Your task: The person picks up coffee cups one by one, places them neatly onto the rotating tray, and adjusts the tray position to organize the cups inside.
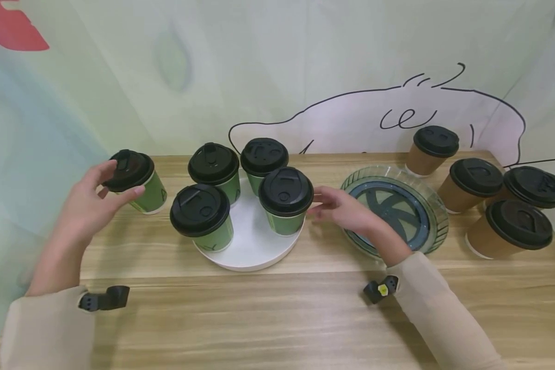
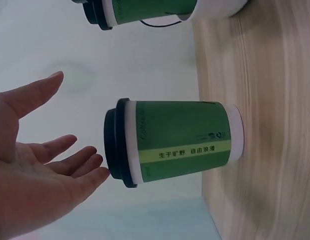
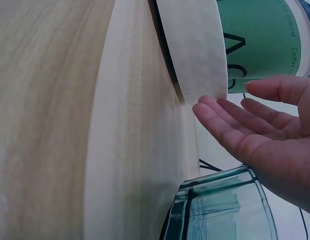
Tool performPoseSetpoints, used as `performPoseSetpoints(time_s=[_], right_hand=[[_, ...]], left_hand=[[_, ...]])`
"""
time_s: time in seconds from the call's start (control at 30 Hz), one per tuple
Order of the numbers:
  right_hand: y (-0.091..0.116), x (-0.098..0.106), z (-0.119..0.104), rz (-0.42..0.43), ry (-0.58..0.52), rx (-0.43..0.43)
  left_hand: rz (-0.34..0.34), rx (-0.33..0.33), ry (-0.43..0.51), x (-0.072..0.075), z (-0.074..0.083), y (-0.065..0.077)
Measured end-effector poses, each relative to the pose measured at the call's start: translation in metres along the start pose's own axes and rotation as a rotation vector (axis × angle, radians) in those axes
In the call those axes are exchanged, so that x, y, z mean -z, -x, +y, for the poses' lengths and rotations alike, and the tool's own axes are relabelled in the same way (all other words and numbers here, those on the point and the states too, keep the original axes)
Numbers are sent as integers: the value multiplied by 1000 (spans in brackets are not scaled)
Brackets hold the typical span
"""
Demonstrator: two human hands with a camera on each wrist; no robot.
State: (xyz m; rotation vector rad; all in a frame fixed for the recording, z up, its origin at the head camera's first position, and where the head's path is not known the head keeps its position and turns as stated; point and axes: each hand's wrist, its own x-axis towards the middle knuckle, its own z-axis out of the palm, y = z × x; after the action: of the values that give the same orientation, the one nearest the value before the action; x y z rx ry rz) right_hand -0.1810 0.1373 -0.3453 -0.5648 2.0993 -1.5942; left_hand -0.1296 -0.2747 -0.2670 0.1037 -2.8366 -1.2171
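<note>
At the far left of the table a green paper cup (image 1: 150,191) with a black lid stands upright. My left hand (image 1: 90,198) hovers by its lid, fingers spread and thumb apart; the left wrist view shows the cup (image 2: 182,135) beyond the fingers, with nothing in the palm. On a round white stand (image 1: 250,252) are several more green cups with black lids. My right hand (image 1: 339,205) is beside the front right cup (image 1: 285,200), its fingers loosely extended. In the right wrist view those fingertips (image 3: 202,110) are right at the stand's edge (image 3: 195,50), holding nothing.
A ribbed clear glass dish (image 1: 439,216) with a blue patterned base lies right of the stand, under my right forearm. Several brown cups (image 1: 499,234) with black lids stand at the far right. A printed cloth backdrop (image 1: 277,67) rises behind the table (image 1: 240,318).
</note>
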Motion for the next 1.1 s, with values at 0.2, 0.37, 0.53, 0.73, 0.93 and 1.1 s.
performPoseSetpoints(time_s=[0.2,0.37,0.53,0.73,0.93,1.1], right_hand=[[0,0,0,30,-34,-33],[1,1,0,55,-65,-48],[1,1,0,42,-75,-32],[1,1,0,26,-83,-33],[2,1,-1,53,-122,-58],[1,2,0,50,-133,-44]], left_hand=[[-3,34,-11,6,-9,-9],[-34,84,-40,11,-15,-16],[-42,105,-55,12,-19,-24],[-40,131,-41,11,-25,-33],[-27,134,-66,9,-26,-41],[-16,145,-86,8,-23,-44]])
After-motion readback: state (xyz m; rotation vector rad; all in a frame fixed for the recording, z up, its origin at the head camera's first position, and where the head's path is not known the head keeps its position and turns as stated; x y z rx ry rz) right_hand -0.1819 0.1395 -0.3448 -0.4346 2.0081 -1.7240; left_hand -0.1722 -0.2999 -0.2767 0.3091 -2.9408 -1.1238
